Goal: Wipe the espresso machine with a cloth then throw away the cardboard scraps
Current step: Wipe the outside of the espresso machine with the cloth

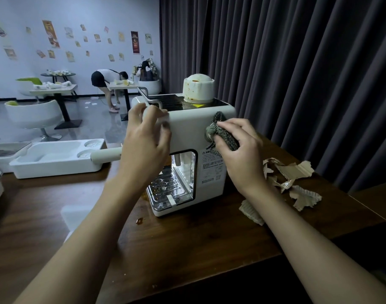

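I noted one wooden table (187,242). At 12 o'clock stood one espresso machine (187,130). My left hand (147,137) curled round its top corner, and my right hand (240,148) clamped one cloth (222,132) against its side. Roughly five cardboard scraps (297,174) lay at 3 o'clock. One dark curtain (297,62) hung behind.

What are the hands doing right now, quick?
Left hand: closed on the top corner of the machine.
Right hand: closed on the cloth, pressing it against the machine's side.

A dark wooden table (198,242) bears the espresso machine (187,132), cardboard scraps (295,172) and white tray (53,163).
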The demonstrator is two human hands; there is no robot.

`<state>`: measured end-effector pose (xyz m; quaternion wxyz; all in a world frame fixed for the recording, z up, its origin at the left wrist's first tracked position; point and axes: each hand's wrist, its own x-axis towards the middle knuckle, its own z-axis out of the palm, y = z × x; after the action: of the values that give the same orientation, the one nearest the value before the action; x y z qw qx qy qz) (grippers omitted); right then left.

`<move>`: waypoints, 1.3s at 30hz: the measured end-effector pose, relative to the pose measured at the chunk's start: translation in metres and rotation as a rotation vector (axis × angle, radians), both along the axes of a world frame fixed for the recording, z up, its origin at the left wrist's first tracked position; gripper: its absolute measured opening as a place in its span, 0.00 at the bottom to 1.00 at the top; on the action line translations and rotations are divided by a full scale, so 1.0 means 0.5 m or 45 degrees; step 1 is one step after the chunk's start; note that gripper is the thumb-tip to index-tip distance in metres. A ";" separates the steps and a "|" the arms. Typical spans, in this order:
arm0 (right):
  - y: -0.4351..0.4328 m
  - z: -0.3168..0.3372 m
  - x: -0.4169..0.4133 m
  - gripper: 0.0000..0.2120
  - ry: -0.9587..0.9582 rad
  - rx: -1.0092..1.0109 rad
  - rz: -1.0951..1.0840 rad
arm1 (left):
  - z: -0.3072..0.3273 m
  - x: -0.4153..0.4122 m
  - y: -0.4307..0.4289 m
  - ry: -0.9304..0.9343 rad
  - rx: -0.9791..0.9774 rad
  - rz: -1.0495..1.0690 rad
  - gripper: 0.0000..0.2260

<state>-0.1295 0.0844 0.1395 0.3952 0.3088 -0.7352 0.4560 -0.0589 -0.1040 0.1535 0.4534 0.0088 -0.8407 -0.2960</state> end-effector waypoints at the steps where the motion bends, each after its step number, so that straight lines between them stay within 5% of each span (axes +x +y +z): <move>1: 0.001 -0.006 -0.004 0.13 0.027 0.045 -0.022 | 0.000 0.001 0.000 -0.003 -0.005 0.001 0.08; 8: 0.041 -0.049 -0.018 0.11 -0.050 -0.008 -0.205 | 0.000 0.005 0.001 -0.030 -0.004 0.003 0.09; 14: 0.017 -0.031 -0.011 0.15 0.056 0.019 -0.101 | 0.000 0.005 0.000 -0.041 0.009 -0.009 0.11; 18: 0.034 -0.062 -0.037 0.15 -0.157 0.064 -0.141 | 0.000 0.004 -0.001 -0.045 0.010 -0.013 0.11; 26: -0.058 -0.115 0.013 0.15 -0.299 -0.252 -0.151 | -0.002 0.006 -0.005 -0.066 -0.017 -0.001 0.11; 30: -0.083 -0.142 0.036 0.14 -0.192 0.046 0.025 | 0.000 0.010 -0.005 -0.081 -0.027 0.012 0.12; 35: -0.057 -0.134 0.020 0.14 -0.241 -0.152 -0.119 | 0.002 0.014 -0.004 -0.100 -0.022 0.007 0.10; 39: -0.046 -0.139 0.024 0.14 -0.259 0.070 0.037 | 0.003 0.015 -0.002 -0.091 -0.012 0.007 0.11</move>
<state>-0.1172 0.0614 0.0698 0.3032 0.2823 -0.7793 0.4702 -0.0514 -0.1050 0.1547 0.4238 0.0195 -0.8578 -0.2903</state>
